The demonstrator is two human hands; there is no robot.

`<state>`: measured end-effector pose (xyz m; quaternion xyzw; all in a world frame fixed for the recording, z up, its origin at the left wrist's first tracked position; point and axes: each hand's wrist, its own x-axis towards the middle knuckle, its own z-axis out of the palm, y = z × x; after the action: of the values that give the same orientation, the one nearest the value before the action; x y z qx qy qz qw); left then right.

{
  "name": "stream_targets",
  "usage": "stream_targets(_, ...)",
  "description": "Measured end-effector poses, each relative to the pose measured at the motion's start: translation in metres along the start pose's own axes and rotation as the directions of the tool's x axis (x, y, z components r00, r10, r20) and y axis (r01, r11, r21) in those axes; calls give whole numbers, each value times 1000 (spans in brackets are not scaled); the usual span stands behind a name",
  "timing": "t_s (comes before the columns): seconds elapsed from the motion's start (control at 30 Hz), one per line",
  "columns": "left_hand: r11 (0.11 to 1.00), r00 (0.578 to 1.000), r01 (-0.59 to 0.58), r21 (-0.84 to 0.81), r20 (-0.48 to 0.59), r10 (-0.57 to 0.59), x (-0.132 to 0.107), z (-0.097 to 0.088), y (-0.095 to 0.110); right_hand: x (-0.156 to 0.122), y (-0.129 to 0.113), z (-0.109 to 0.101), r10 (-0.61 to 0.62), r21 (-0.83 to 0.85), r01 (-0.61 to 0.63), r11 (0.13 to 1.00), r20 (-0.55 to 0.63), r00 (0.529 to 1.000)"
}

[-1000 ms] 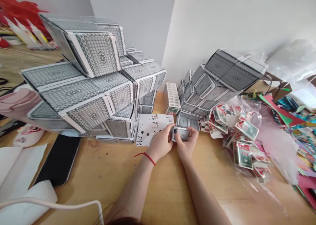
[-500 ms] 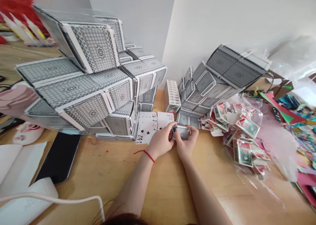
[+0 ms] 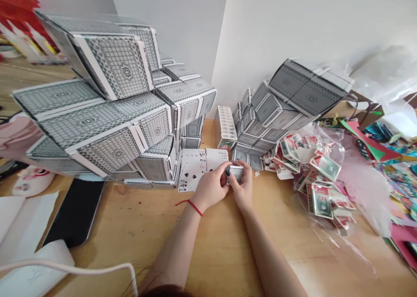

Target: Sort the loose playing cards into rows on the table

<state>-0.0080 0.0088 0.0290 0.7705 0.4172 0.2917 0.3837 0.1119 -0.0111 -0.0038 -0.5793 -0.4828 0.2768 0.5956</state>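
Where the bench (image 3: 221, 245) is nearest the person, two bare forearms reach in, and at the left a white cable (image 3: 80, 271) curves past a flat black device (image 3: 74, 212) and some white paper (image 3: 26, 227). Farther in, the left hand (image 3: 211, 186), with a red bracelet (image 3: 194, 207) at its wrist, meets the right hand (image 3: 243, 190), whose thumbnail is dark. Between them sits a small card piece (image 3: 236, 173), and the fingers of both hands are closed about its edges, holding it from either side. Its upper face is grey with a fine printed pattern, edged in white, and its outline is roughly rectangular. Since the fingers cover much of it, I cannot quite tell whether it is a folded box or a thin stack of cards.

Just beyond the left hand, loose cards (image 3: 192, 171) lie face up and overlapping, with black spades and red marks showing. To the right, red-and-green card packs (image 3: 322, 201) are heaped on clear plastic. Farther back, grey patterned boxes (image 3: 119, 153) are stacked high at the left, and a smaller stack of similar boxes (image 3: 293, 92) leans unevenly at the right. A pale block of packs (image 3: 226, 125) stands between the two stacks, before the wall (image 3: 293, 23).
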Motion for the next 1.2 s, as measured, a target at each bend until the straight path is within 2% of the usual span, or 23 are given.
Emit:
stream_targets(0.13, 998, 1000, -16, -53, 14, 16, -1, -1, 2, 1, 1, -3, 104, 43, -107, 993, 57, 993)
stream_targets(0.33, 983, 996, -92, -156, 1, 93, -3, -3, 2, 0, 2, -4, 157, 169, -167, 971, 73, 985)
stream_targets(0.43, 963, 993, -118, -243, -8, 120, -3, -5, 2, 1, 1, -5, 141, 196, -154, 968, 79, 987)
stream_targets(0.53, 942, 996, -88, -322, -37, 81, 0, -4, 2, 2, 2, -6, 103, 195, -117, 974, 79, 992)
stream_targets(0.6, 918, 998, -30, -395, -64, 5, 2, -3, 1, 2, 3, -6, 99, 211, -116, 970, 89, 991)
stream_targets(0.7, 823, 981, 140, -550, -33, -189, 4, 2, -3, 1, 5, -5, 99, 227, -117, 967, 86, 991)
stream_targets(0.77, 732, 947, 276, -624, 47, -317, 5, 4, -7, 0, 5, -4, 69, 210, -83, 974, 76, 995)
stream_targets(0.83, 650, 910, 379, -659, 138, -390, 6, 5, -10, -1, 4, -4, 25, 189, -38, 981, 72, 997)
stream_targets(0.93, 545, 871, 470, -695, 265, -413, 6, 3, -12, 0, 0, -3, -24, 194, 6, 981, 89, 996)
stream_targets(1.0, 480, 862, 490, -728, 323, -389, 7, 0, -11, 0, -2, -4, -45, 224, 21, 974, 103, 994)
stream_targets(1.1, 403, 871, 478, -781, 359, -336, 7, -3, -10, 1, -2, -4, -59, 250, 29, 968, 115, 992)
stream_targets(1.2, 378, 885, 452, -808, 351, -307, 7, -2, -10, 1, 1, -1, -63, 231, 42, 972, 85, 994)
